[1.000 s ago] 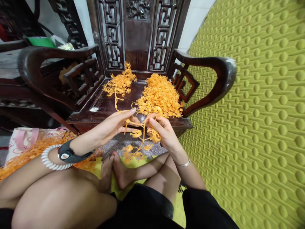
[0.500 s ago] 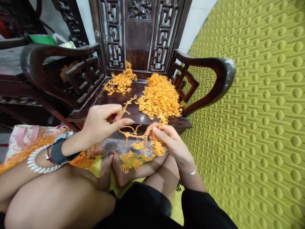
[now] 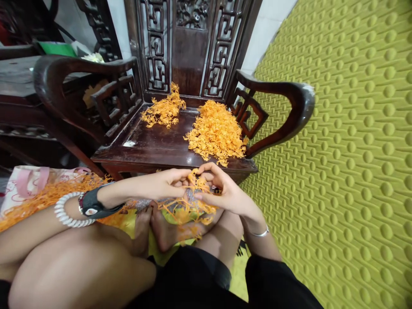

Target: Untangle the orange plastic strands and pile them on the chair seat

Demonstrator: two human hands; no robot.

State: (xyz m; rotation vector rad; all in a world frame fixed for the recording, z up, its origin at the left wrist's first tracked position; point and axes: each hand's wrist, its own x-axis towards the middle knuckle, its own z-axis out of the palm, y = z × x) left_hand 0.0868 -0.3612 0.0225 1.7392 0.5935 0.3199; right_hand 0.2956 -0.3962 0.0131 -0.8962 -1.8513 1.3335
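Note:
My left hand and my right hand meet just below the front edge of a dark carved wooden chair. Both are closed on a branching orange plastic sprue that hangs between them over my crossed feet. On the chair seat lie a large heap of small orange pieces at the right and a smaller clump of orange pieces at the back left.
A pink-handled bag full of orange sprues lies at the left by my knee. A green dimpled mat covers the floor on the right. More dark wooden furniture stands at the left.
My left hand came down from the chair seat's edge and joined my right hand on the orange sprue. The short orange piece it held up half a second ago is no longer seen.

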